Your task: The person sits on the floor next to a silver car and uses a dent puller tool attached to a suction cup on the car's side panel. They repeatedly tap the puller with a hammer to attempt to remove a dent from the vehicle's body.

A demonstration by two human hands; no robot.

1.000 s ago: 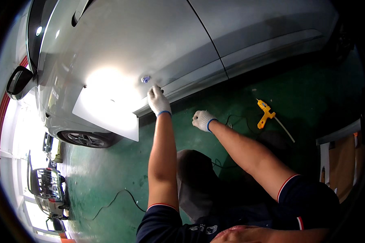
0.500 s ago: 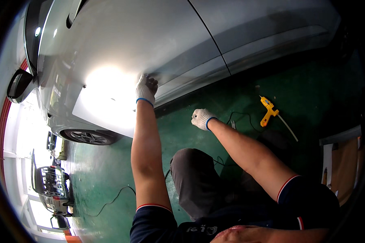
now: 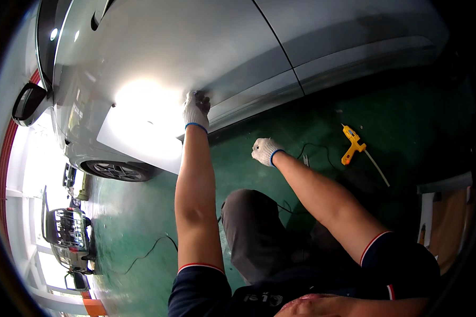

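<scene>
My left hand [image 3: 196, 112], in a white knit glove with a blue cuff, is raised to the lower part of a silver-grey car door [image 3: 222, 58]. Its fingers are curled at the panel, and dark shapes that look like their reflection show beside them. Whatever they may hold is hidden. Lower and to the right, my right hand [image 3: 264, 151], gloved the same way, hangs closed above the green floor [image 3: 232, 169], apart from the car. I cannot see inside that fist. A very bright white glare [image 3: 148, 113] lies just left of my left hand.
On the floor to the right lies a yellow glue gun [image 3: 353, 145] with a pale glue stick in its back. A dark cable [image 3: 153, 247] runs across the floor. A box with brown contents [image 3: 449, 227] stands at the right edge. Farther left are a wheel [image 3: 116, 170] and a parked vehicle [image 3: 69, 232].
The whole view has shifted slightly. My left hand stays at the door with its fingers curled, and my right hand keeps its closed shape above the floor.
</scene>
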